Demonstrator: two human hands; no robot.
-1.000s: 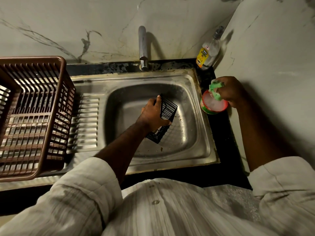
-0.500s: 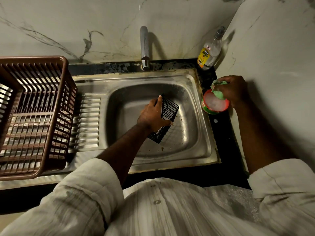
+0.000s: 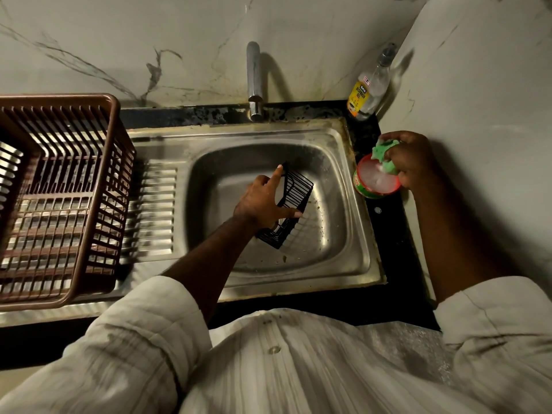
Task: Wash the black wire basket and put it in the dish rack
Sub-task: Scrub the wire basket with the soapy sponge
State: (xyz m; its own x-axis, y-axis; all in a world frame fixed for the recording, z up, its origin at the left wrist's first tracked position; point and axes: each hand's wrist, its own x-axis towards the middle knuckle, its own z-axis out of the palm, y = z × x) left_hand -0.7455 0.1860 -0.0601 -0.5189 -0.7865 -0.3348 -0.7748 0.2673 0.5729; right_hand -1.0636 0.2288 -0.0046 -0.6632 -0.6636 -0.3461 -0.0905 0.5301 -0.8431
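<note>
Here, fingers (image 3: 276, 174) of the left hand (image 3: 263, 201) grip the black wire basket (image 3: 294, 194) in the sink (image 3: 328, 234). The right hand (image 3: 415, 156) squeezes a green sponge (image 3: 385, 153) on a soap tub (image 3: 373, 183). A bottle (image 3: 369, 88) says "DISHWASH GEL".

Counter (image 3: 397, 252), sink (image 3: 298, 135), dish rack (image 3: 104, 210), tub (image 3: 372, 191), bottle (image 3: 366, 94)

Black wire basket (image 3: 298, 189), brown rack (image 3: 59, 99), green sponge (image 3: 385, 152), prob. red-green tub (image 3: 363, 188).

Dull stainless-steel sink (image 3: 357, 174); black wire basket (image 3: 294, 195); brown plastic dish rack (image 3: 116, 162); veined marble wall (image 3: 119, 49)
</note>
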